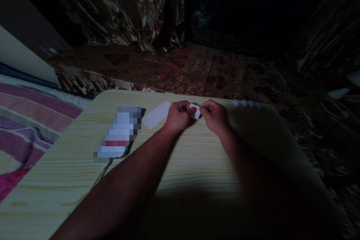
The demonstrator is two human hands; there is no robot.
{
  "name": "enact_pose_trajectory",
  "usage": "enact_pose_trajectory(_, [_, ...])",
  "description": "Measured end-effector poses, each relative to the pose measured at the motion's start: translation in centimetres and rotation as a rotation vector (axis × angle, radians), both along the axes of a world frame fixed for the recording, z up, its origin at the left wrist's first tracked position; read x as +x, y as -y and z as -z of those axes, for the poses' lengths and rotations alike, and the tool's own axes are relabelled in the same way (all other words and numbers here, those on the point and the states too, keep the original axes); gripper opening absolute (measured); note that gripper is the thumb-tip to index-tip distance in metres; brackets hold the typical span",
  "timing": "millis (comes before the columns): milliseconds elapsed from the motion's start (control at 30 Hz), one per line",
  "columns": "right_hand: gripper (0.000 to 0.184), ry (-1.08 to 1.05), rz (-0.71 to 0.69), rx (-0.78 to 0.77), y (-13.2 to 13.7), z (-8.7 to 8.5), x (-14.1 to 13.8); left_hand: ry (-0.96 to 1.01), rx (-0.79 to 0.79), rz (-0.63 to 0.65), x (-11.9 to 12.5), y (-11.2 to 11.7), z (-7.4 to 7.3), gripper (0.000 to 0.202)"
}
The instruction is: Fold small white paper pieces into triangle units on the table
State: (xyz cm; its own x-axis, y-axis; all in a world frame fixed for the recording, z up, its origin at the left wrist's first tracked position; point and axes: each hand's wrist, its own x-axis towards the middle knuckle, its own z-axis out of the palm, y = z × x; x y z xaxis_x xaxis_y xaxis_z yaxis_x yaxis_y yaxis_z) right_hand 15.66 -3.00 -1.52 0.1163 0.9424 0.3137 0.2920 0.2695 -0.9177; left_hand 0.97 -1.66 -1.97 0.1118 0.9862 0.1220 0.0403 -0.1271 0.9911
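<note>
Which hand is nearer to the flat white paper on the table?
Left: the left hand is at the right end of the paper; the right hand is farther right.

From mid-view, a blurred device (119,131) lies on the tabletop (194,157) at 8 o'clock, striped bedding (28,101) at 9, a curtain (126,7) at 11, patterned cloth (185,67) at 12.

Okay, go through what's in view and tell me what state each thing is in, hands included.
Left hand: closed, gripping the small white paper
Right hand: fingers pinched at that paper's edge
Small white paper: held up between both hands; folds too small to tell
White paper strip: lying on the table
Small pale shapes: standing in a row
Curtain: hanging in folds
</note>
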Motion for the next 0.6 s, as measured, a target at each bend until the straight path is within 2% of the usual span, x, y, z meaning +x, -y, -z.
enact_pose_trajectory(167, [0.012,-0.022,0.012,-0.017,-0.16,0.07,0.18,0.037,-0.004,0.01,0.04,0.07,-0.48,0.02])
enact_pose_trajectory(367, [0.011,-0.058,0.023,-0.034,-0.41,0.28,0.34,0.266,-0.042,-0.072,-0.17,-0.67,-0.42,0.015])
enact_pose_trajectory(600, [0.012,-0.073,0.048,-0.033,-0.53,0.09,0.39,0.177,-0.039,-0.067,-0.18,-0.51,-0.43,0.015])
